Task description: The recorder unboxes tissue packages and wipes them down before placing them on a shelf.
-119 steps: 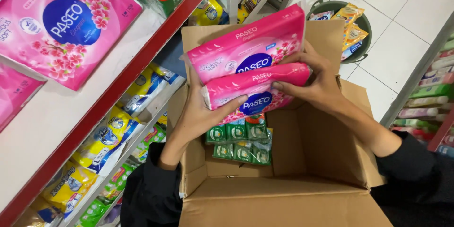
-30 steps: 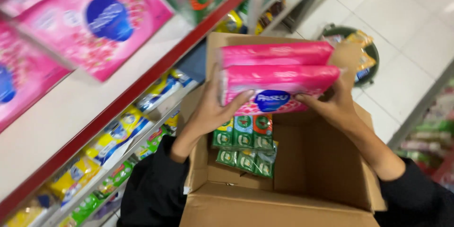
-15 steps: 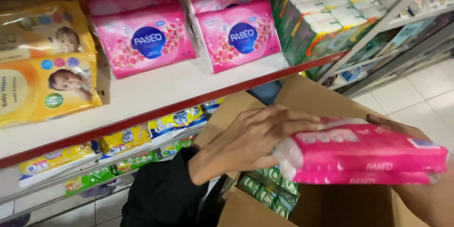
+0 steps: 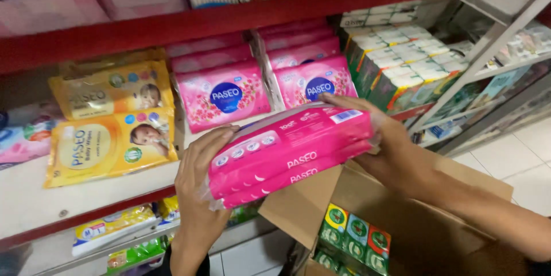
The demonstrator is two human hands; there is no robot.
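Fingers of the left hand (image 4: 198,192) and right hand (image 4: 376,138) clamp the ends of two stacked pink tissue packs (image 4: 290,152) before the shelf (image 4: 86,192); slick wrap might let the lower pack slip.

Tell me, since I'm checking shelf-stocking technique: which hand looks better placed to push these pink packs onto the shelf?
Probably the left hand: it grips the pink plastic tissue packs at the end away from the white shelf.
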